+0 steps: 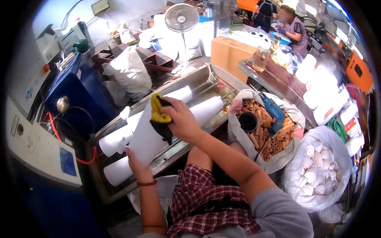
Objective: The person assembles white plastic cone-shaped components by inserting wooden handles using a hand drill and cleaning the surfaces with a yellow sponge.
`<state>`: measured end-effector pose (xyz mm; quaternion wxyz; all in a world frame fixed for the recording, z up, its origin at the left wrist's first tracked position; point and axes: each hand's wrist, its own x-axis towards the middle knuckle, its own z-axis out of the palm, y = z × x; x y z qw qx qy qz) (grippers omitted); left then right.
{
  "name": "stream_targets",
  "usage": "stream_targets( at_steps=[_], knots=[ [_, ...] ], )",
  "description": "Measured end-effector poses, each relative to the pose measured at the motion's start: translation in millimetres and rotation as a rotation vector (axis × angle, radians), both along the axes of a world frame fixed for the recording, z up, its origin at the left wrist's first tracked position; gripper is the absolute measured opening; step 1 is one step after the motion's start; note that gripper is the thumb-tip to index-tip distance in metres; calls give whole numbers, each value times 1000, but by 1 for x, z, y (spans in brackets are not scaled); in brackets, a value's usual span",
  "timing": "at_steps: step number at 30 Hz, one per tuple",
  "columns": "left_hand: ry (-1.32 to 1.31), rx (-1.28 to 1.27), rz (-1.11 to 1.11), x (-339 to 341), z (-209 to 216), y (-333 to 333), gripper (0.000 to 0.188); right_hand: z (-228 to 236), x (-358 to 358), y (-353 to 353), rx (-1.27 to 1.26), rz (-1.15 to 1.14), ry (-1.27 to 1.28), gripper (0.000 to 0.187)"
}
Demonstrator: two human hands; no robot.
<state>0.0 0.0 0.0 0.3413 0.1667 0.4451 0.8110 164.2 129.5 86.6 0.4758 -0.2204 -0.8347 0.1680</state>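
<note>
My left hand (139, 169) is closed around the lower end of a smooth white cylinder (143, 137), which is tilted above a long trough (115, 195). In my right hand (183, 122) is a yellow-and-black cloth (158, 112), gripped against the upper part of that cylinder. Some of my right fingers are hidden behind the cloth. Other white cylinders lie in the trough: one at its near left (118, 173), one behind it (113, 142), and one to the right (207, 108). Thin metal rods run lengthwise beside them.
Right of my knees stands a sack (235, 137) of short brown tubes, with a blue power drill (274, 113) and dark cup (248, 121) on top. A plastic bag (293, 174) holds white round pieces. Blue machine (75, 89) at left; fan (181, 18), carton (232, 55) and two people (298, 33) behind.
</note>
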Motion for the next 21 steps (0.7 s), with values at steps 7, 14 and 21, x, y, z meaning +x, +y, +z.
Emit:
stream_targets(
  at_steps=[7, 14, 21],
  knots=[
    [-731, 342, -512, 22, 11, -16, 64, -6, 46, -30, 483, -178, 106, 21],
    [-494, 115, -475, 92, 11, -5, 68, -63, 61, -89, 236, -77, -45, 38],
    [-323, -20, -390, 128, 30, 4, 64, -122, 145, -113, -618, 98, 383, 74]
  ],
)
